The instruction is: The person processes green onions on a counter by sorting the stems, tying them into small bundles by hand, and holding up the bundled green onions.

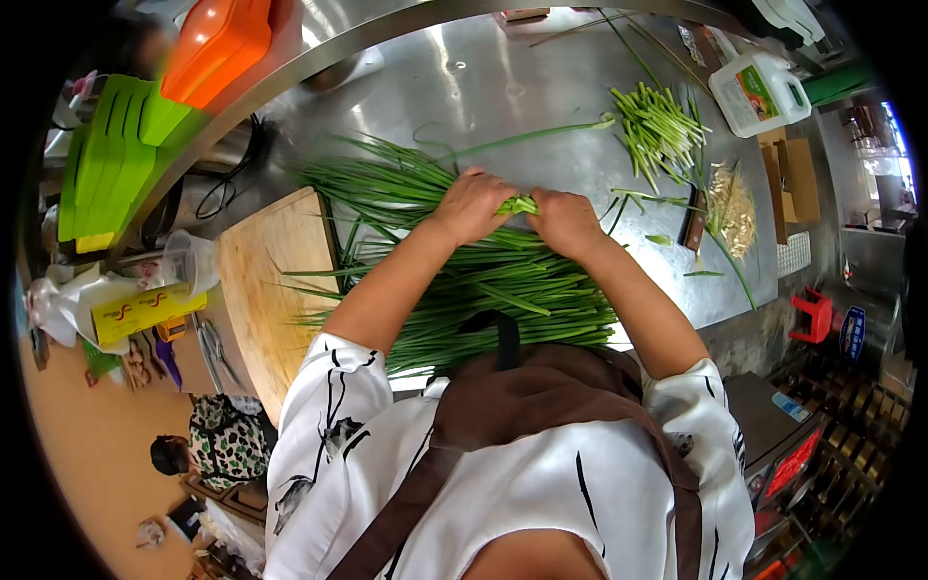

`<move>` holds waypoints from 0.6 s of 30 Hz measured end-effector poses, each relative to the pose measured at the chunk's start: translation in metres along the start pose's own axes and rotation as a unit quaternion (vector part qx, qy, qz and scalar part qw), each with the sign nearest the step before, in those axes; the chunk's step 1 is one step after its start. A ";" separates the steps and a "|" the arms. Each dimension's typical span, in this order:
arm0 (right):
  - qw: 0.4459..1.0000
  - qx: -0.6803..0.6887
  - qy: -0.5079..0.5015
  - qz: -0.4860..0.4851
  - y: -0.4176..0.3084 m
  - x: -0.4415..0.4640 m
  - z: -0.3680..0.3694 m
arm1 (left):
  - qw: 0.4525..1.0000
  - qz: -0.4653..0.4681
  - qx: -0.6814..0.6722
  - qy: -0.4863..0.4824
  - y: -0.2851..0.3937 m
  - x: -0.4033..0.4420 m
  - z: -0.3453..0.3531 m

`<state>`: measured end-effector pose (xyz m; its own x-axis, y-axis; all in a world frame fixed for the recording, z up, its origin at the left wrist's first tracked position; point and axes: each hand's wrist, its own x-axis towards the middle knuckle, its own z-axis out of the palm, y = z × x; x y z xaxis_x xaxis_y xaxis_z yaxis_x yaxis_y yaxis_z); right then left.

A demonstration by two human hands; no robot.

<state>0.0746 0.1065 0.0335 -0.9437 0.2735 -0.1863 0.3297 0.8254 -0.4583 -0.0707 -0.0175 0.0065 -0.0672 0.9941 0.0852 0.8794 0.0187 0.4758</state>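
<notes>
My left hand (471, 206) is wrapped round a bundle of long green stalks (377, 184), whose leaves fan out to the left. Close beside it, my right hand (565, 222) has its fingers closed on the cut ends (519, 205) of the same bundle. Below both hands lies a large pile of green stalks (512, 280) on the metal table (464, 77). One long stalk (541, 135) lies apart, above my hands.
A wooden cutting board (275, 271) lies at the left. At the right are short cut stalks (659, 130), a knife handle (693, 220), pale root trimmings (732, 208) and a white jug (759, 94). A person (227, 440) is at the lower left.
</notes>
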 end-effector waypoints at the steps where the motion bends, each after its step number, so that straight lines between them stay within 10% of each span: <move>1: 0.999 0.027 0.005 0.022 -0.002 0.001 -0.001 | 1.000 -0.011 -0.008 0.027 0.000 0.001 0.002; 5: 0.931 0.333 -0.013 0.151 -0.007 0.005 0.018 | 0.985 -0.093 0.025 0.140 -0.006 0.007 0.013; 18: 0.998 -0.051 -0.008 0.026 0.026 -0.028 0.031 | 0.996 -0.080 -0.027 0.008 0.006 -0.005 0.017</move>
<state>0.1104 0.1054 0.0001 -0.9247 0.3099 -0.2212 0.3726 0.8562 -0.3578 -0.0566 -0.0204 -0.0059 -0.2129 0.9769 0.0178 0.8297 0.1711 0.5313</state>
